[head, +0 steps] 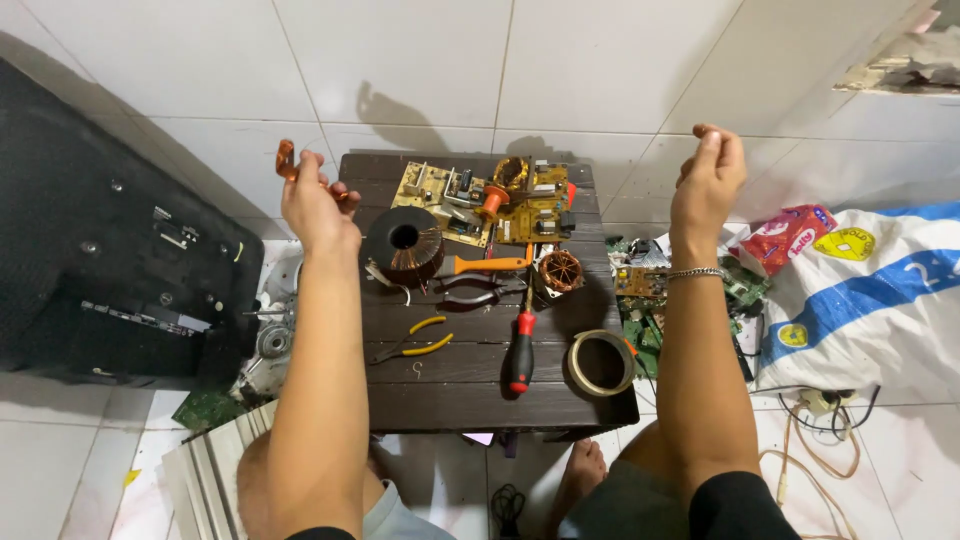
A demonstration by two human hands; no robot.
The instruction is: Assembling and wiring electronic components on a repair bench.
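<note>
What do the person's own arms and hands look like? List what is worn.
Both forearms are bare, with no gloves on the left hand or right hand. A silver chain bracelet circles the right wrist. Dark short sleeve edges show near the shoulders.

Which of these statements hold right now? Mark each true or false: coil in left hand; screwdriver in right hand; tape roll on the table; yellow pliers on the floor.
1. The left hand holds a small copper coil. True.
2. The right hand grips the red-handled screwdriver. False: it lies on the dark table; the right hand is raised, fingers pinched.
3. The tape roll lies on the table. True.
4. The yellow-handled pliers lie on the floor. False: they lie on the table.
</note>
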